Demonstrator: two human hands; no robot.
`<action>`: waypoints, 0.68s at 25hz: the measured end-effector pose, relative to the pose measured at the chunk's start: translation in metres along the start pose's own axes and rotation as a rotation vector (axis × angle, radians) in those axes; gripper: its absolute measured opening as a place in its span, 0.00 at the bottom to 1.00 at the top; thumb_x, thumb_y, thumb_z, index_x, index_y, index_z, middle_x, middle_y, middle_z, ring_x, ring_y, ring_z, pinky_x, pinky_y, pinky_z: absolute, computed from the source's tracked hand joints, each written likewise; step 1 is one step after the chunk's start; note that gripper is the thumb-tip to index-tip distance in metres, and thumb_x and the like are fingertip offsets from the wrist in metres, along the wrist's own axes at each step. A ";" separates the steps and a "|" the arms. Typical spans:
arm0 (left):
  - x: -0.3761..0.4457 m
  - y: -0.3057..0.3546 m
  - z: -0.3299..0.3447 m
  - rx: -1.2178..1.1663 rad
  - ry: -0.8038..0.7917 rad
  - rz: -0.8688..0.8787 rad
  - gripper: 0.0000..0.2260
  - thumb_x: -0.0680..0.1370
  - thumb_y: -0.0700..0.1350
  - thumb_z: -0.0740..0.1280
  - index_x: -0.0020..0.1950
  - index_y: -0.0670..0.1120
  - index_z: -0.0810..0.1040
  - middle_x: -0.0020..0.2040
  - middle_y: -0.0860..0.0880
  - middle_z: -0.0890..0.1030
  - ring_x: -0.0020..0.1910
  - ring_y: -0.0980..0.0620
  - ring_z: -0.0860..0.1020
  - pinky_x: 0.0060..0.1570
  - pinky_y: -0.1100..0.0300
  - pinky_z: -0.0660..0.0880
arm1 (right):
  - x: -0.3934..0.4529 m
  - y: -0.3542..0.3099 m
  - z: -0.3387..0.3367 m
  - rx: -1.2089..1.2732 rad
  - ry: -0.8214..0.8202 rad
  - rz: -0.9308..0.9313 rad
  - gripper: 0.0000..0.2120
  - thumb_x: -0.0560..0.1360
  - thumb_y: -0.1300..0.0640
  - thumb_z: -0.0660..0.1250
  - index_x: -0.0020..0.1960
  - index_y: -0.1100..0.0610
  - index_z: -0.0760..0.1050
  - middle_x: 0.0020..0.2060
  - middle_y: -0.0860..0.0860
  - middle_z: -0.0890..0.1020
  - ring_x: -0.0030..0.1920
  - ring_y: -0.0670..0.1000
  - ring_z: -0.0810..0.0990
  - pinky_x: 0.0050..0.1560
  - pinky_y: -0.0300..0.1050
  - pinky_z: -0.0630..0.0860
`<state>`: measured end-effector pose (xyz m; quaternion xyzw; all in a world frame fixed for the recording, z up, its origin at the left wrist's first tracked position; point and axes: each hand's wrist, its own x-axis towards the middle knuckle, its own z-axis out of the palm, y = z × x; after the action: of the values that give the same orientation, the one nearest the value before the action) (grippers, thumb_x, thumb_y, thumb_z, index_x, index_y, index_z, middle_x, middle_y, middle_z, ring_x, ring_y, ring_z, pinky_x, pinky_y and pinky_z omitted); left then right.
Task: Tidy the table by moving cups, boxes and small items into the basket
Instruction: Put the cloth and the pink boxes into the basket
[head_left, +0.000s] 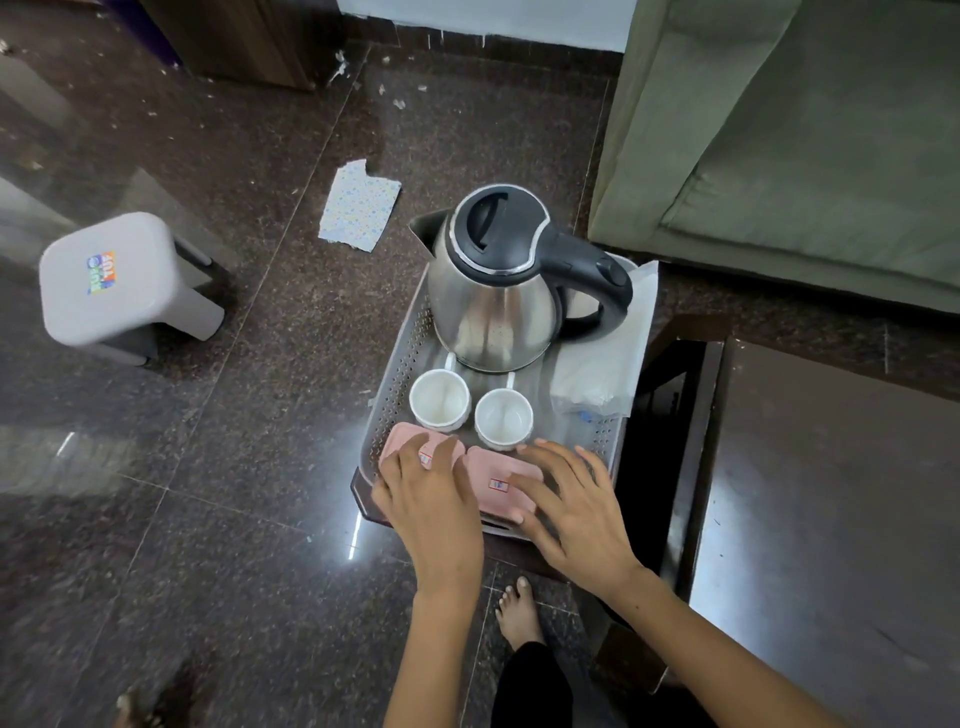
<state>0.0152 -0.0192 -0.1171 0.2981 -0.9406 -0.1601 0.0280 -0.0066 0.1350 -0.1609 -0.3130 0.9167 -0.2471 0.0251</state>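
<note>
The sofa (789, 130) filled the upper right, on the dark stone floor (208, 467). A glossy dark tabletop (831, 493) ran along the right edge. A grey stool (114, 280) stood well to the left on the floor, and a patterned scrap of paper (358, 208) lay on the floor beyond the basket.

The basket (400, 374), grey and perforated, sat on a small dark stand (363, 499) beside the tabletop. The kettle (498, 280) stood upright in its far half, handle to the right. A white plastic bag (608, 353) lay along the basket's right side, just beside the kettle.

Two white cups sat side by side in front of the kettle: left cup (440, 399) and right cup (504, 418), both upright, handles toward the kettle.

Two pink boxes lay flat at the near end of the basket, touching or nearly so. My left hand (431, 493) rested on the left box (410, 441), fingers spread and straight, not curled round it. My right hand (576, 499) rested on the right box (498, 486), fingers likewise spread apart and flat. Each box carried a small sticker on its lid.

My bare foot (519, 613) was on the floor below the stand.
</note>
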 end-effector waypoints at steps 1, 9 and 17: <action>-0.006 0.010 -0.002 -0.030 0.013 0.064 0.12 0.72 0.40 0.71 0.54 0.48 0.81 0.56 0.44 0.79 0.56 0.42 0.72 0.53 0.51 0.61 | -0.002 0.000 -0.003 0.058 0.036 -0.001 0.17 0.79 0.45 0.56 0.59 0.52 0.77 0.63 0.52 0.76 0.67 0.53 0.70 0.67 0.51 0.64; -0.098 0.164 0.033 -0.286 -0.101 0.464 0.10 0.75 0.46 0.63 0.53 0.50 0.81 0.57 0.50 0.79 0.55 0.48 0.74 0.54 0.55 0.63 | -0.124 0.086 -0.095 0.144 0.312 0.485 0.13 0.79 0.51 0.58 0.55 0.54 0.79 0.56 0.47 0.80 0.59 0.46 0.76 0.60 0.41 0.72; -0.304 0.351 0.111 -0.406 -0.492 0.795 0.12 0.73 0.50 0.58 0.49 0.52 0.81 0.52 0.53 0.81 0.49 0.49 0.77 0.46 0.56 0.69 | -0.373 0.231 -0.209 -0.001 0.352 1.020 0.18 0.79 0.44 0.53 0.52 0.52 0.79 0.52 0.46 0.79 0.54 0.47 0.77 0.49 0.41 0.76</action>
<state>0.0540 0.4563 -0.0974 -0.1409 -0.9100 -0.3821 -0.0782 0.1211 0.6027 -0.1270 0.2179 0.9429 -0.2517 -0.0123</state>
